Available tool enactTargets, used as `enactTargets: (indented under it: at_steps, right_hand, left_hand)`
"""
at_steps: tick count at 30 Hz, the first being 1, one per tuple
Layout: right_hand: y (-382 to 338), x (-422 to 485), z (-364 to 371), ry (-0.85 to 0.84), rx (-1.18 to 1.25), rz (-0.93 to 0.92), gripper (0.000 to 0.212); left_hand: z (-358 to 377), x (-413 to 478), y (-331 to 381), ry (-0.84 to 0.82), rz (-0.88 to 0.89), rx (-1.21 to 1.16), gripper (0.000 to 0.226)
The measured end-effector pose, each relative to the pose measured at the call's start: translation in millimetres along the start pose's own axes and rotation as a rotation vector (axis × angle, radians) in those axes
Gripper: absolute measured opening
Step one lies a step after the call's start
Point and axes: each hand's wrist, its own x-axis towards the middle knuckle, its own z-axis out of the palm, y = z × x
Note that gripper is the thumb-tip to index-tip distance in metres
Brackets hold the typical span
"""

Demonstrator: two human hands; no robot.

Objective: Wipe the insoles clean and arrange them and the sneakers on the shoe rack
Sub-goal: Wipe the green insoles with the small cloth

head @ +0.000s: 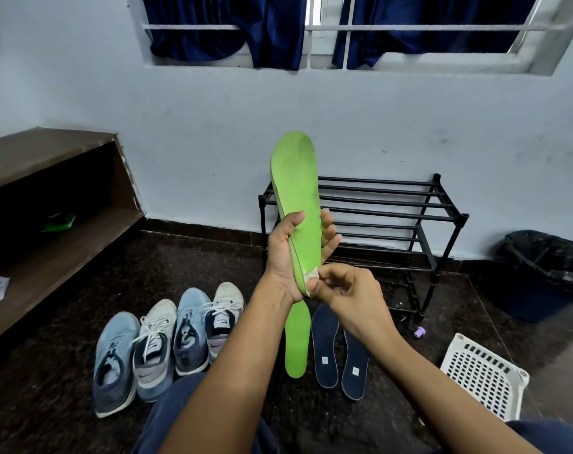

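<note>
I see the left hand (pixel 283 253) clamped round the upright bright-green foam insole (pixel 295 178), right hand (pixel 347 290) pinching a small white wipe (pixel 312 275) against its heel.

A room in a home is shown. A black shoe rack (pixel 377 204) is set against a pale blue wall (pixel 213 126). Four sneakers (pixel 154 348) are lined up on the dark speckled floor (pixel 196 263). Dark blue curtains (pixel 246 27) are hung at a barred window (pixel 316 44). A brown wooden shelf (pixel 49 152) is built in at the left. A bin (pixel 540 267) lined with a black bag and a white plastic basket (pixel 485 378) are kept at the right.
</note>
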Motion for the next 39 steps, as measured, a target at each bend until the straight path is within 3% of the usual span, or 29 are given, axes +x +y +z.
enactTargets:
  at_steps: [3, 10, 14, 17, 20, 26, 31, 35, 39]
  right_hand:
    - [-0.8, -0.4, 1.5, 0.032, -0.126, -0.057, 0.014]
    - [-2.0, 7.3, -0.6, 0.182, -0.499, -0.192, 0.009]
    - [-1.6, 6.9, -0.2, 0.18, -0.303, -0.198, 0.006]
    - [-4.9, 2.8, -4.3, 0.032, -0.155, -0.113, 0.004]
    - [-7.5, 0.6, -7.0, -0.045, -0.111, -0.072, 0.005]
    - [-5.3, -0.5, -5.6, 0.021, -0.338, -0.109, 0.006]
    - [-4.2, 5.4, -5.9, 0.176, -0.542, -0.192, 0.007]
    - [-0.5, 5.3, -3.8, 0.225, -0.324, -0.183, 0.004]
    - [-1.8, -1.9, -4.9, 0.026, -0.148, -0.032, 0.006]
  left_hand:
    - [-0.6, 0.5, -1.4, -0.01, 0.016, 0.004, 0.073]
    - [1.4, -1.8, -14.2, 0.07, -0.009, 0.054, 0.054]
    - [1.2, -0.6, -11.4, 0.062, -0.036, 0.052, 0.057]
    - [-1.4, 0.9, -4.0, 0.006, -0.027, 0.032, 0.072]
    - [-3.5, 1.9, 0.3, -0.026, -0.006, 0.003, 0.07]
    - [-1.1, 1.1, -7.7, 0.057, -0.013, 0.021, 0.052]
    - [5.9, -2.5, -20.9, 0.115, -0.044, 0.072, 0.041]
    - [4.8, -3.3, -23.4, 0.109, -0.079, 0.107, 0.043]
    - [-1.1, -3.4, -11.4, 0.101, -0.046, 0.051, 0.046]
